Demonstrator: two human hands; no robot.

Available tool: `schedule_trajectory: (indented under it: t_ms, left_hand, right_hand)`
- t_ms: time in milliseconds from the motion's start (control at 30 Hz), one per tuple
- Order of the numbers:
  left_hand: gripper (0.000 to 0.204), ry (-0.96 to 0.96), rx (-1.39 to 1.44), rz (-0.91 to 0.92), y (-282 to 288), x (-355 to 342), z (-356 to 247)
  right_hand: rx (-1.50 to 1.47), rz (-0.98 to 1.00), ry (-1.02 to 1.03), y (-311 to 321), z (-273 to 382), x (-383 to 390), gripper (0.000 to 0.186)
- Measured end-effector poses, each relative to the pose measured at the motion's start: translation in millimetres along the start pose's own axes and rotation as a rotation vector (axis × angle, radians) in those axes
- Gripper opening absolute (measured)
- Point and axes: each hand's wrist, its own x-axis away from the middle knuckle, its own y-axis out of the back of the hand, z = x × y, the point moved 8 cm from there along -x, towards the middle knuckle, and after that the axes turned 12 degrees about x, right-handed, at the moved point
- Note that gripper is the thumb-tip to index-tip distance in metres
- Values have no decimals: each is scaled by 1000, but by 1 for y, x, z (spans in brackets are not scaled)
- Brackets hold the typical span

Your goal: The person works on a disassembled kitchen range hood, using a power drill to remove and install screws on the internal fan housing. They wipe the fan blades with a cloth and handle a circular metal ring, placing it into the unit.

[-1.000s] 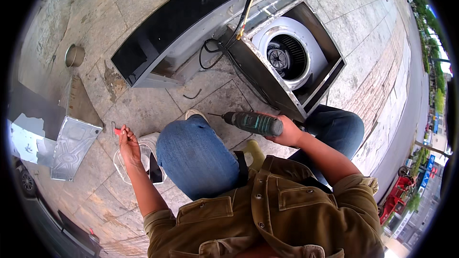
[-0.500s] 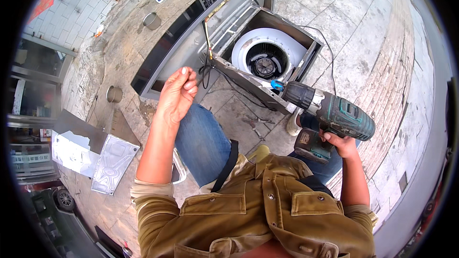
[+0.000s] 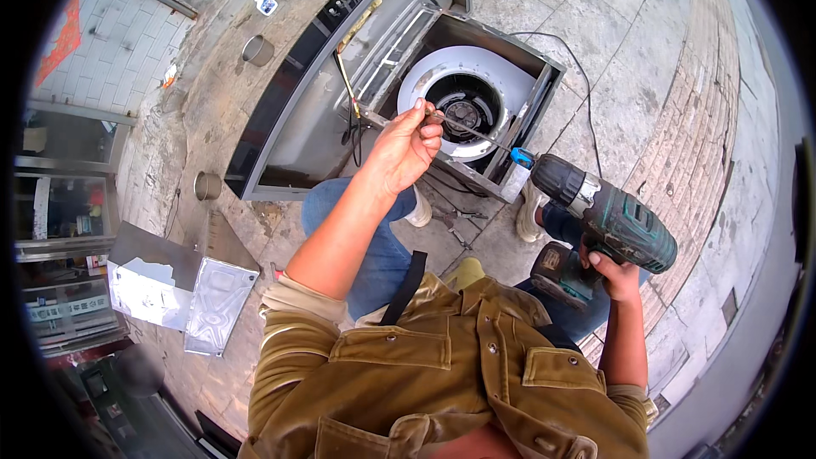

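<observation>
A green and black cordless drill (image 3: 627, 223) is in my right hand (image 3: 614, 274), which is closed around its grip. A blue collar (image 3: 521, 156) sits at its chuck, and from there a long thin driver bit (image 3: 483, 138) points up and left. At the bit's far end my left hand (image 3: 399, 153) is pinched closed; whatever its fingertips hold is small and mostly hidden. Beneath the bit lies a round white blower housing (image 3: 438, 64) with a dark fan wheel (image 3: 466, 106) inside. It sits in an open metal box (image 3: 544, 89) of what looks like a range hood.
A long black-glass panel (image 3: 293, 68) adjoins the box on the left. Pliers (image 3: 459, 219) lie on the paving by my feet, and a black cable (image 3: 586, 85) curves behind the box. Metal cups (image 3: 257, 51), a spray bottle (image 3: 262, 2) and a silver sheet-metal cover (image 3: 219, 306) stand or lie further left.
My left hand has moved right, from over the panel to the bit's tip in front of the blower. The drill has shifted slightly right and down in the picture.
</observation>
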Motion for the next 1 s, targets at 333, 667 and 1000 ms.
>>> schedule_trajectory:
  t_ms: [333,667,1000]
  left_hand:
    - [16,-37,-81,-105,18,-57,-8]
    - [16,-87,-240,-234,34,-93,-16]
    - [42,32,-220,-262,47,-110,-21]
  right_hand:
    - [170,-19,-129,14,-24,-54,39]
    - [275,15,-221,23,-19,-83,34]
    - [314,-48,-214,17,-9,-100,34]
